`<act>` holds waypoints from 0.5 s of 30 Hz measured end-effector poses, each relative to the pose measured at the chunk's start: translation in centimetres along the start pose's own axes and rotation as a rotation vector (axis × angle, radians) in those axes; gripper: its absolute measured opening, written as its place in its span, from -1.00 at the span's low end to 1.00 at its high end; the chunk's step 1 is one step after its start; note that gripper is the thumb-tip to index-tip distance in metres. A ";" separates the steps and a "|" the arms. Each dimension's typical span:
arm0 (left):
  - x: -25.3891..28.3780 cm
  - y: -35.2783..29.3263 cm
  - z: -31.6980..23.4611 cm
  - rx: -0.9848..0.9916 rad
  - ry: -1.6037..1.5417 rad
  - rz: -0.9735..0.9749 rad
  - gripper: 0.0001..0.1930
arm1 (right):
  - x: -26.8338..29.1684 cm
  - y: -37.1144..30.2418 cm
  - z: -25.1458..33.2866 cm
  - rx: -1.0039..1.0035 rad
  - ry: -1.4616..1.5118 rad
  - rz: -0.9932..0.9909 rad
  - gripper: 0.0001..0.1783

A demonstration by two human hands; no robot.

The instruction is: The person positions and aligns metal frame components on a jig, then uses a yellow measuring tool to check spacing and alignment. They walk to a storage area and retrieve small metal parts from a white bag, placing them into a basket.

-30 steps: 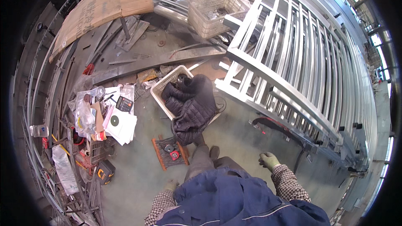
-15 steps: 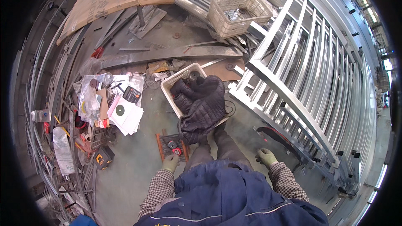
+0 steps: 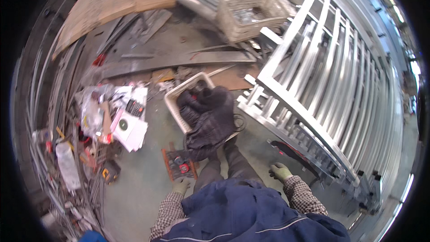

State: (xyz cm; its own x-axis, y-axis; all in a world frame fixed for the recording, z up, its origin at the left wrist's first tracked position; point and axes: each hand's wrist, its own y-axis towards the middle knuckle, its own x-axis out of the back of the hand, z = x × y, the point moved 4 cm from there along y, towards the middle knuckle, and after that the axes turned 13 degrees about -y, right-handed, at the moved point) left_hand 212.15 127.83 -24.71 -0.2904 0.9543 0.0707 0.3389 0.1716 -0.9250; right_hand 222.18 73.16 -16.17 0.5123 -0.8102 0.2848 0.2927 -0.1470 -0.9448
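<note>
My left hand (image 3: pixel 181 185), in a pale green glove, hangs beside a low wooden-sided stool (image 3: pixel 167 165); its fingers are blurred but look loosely extended, with nothing in them. On the stool's dark seat lies a red and black tool (image 3: pixel 183 167), perhaps a tape measure. My right hand (image 3: pixel 280 171), gloved alike, hangs free with loosely bent fingers apart and holds nothing. Between my feet and the white plastic crate (image 3: pixel 175 115), a dark quilted jacket (image 3: pixel 209 123) spills over the crate's near side, hiding much of its inside.
A stacked silver metal frame (image 3: pixel 299 103) fills the right. Left lie papers (image 3: pixel 130 130), a calculator (image 3: pixel 134 107), a yellow-black tool (image 3: pixel 110 171) and metal scraps. Farther off are a metal beam (image 3: pixel 179 60), a second crate (image 3: pixel 233 27) and a cardboard sheet (image 3: pixel 116 0).
The surroundings have shifted slightly left in the picture and are more blurred. Both hands still hang at my sides, a little lower and farther left in the picture.
</note>
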 end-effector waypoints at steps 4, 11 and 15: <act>-3.1 0.2 -4.8 -0.033 0.069 0.035 -0.58 | 1.2 0.8 0.6 0.001 -0.014 -0.012 -0.45; -3.8 -0.5 -7.6 0.037 0.118 -0.006 -0.63 | 2.2 1.8 1.8 0.025 0.037 -0.020 -0.48; -3.9 -0.7 -9.6 0.061 0.184 -0.044 -0.64 | 2.6 2.3 1.6 0.041 0.092 -0.030 -0.48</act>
State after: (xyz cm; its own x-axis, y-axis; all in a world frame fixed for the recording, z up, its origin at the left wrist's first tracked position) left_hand 221.61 126.30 -20.75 -0.1335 0.9758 0.1732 0.2730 0.2042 -0.9401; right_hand 225.48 71.64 -17.29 0.4274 -0.8546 0.2951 0.3409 -0.1500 -0.9281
